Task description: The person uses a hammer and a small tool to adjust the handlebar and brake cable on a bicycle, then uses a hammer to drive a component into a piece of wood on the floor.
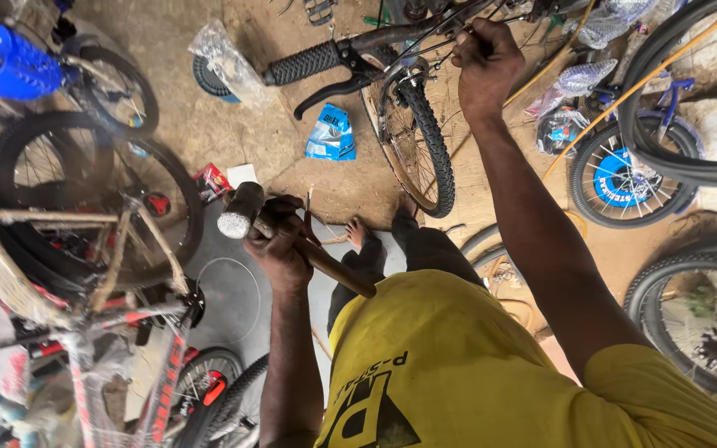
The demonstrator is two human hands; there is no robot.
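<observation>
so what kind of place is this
Most likely a bicycle repair shop with a dirt floor. Bikes and loose wheels crowd every side, the left hand grips a hammer, and the right hand holds the handlebar of a bike being worked on.

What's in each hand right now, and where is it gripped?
The left hand holds a hammer by its wooden handle, just below the metal head. The right hand grips the bicycle handlebar near its middle, by the cables.
</observation>
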